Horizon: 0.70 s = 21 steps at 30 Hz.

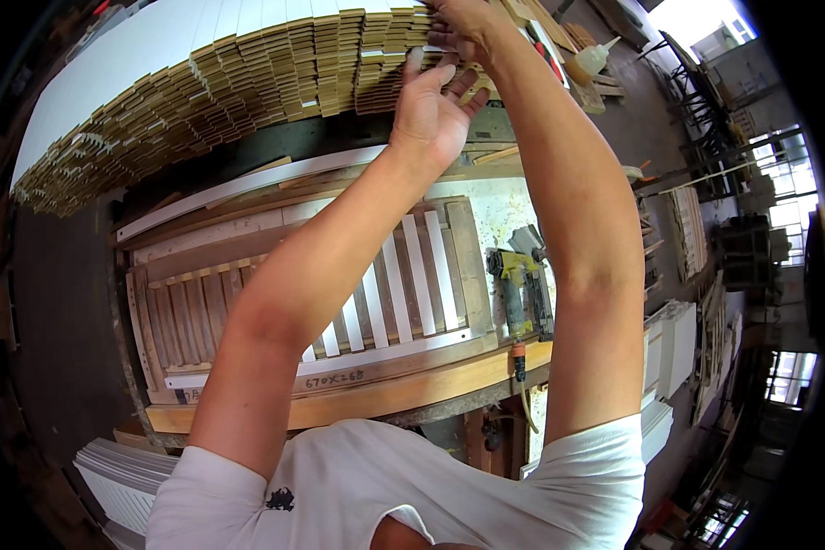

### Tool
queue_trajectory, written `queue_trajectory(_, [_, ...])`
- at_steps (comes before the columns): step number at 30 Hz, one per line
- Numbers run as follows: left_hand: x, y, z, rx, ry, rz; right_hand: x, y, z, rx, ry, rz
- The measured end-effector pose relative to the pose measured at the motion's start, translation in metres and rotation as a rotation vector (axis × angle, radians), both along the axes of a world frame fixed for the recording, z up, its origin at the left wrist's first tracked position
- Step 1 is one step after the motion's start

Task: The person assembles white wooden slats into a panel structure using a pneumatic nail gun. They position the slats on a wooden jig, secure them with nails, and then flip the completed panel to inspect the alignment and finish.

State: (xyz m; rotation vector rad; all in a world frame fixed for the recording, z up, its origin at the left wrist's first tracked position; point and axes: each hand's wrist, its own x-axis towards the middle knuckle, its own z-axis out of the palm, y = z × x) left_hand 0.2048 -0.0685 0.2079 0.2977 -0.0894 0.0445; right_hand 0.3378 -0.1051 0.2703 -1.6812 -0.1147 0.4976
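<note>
Slat stack [220,82], upper L, slats lengthwise up-frame.
L hand [434,116] unclenched, by R end; R hand [467,27] nearer, can't tell if gripping.

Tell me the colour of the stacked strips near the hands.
The stacked strips have white tops and tan-brown ends, best seen in the head view.
</note>
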Motion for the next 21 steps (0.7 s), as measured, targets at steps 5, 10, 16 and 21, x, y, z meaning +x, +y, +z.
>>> queue_trajectory(5, [0.002,-0.006,0.006,0.003,0.036,-0.007,-0.009,0.000,0.009,0.030,0.041,0.006])
queue_trajectory(10, [-0.023,-0.021,0.016,0.074,0.066,-0.060,-0.017,-0.019,0.020,0.206,0.192,0.099])
queue_trajectory(16, [-0.116,0.030,-0.031,0.531,0.202,-0.179,-0.136,-0.063,-0.028,0.167,-0.221,-0.087])
queue_trajectory(21, [-0.210,0.050,-0.062,0.761,0.176,-0.114,-0.324,-0.068,-0.096,-0.171,-0.387,-0.111])
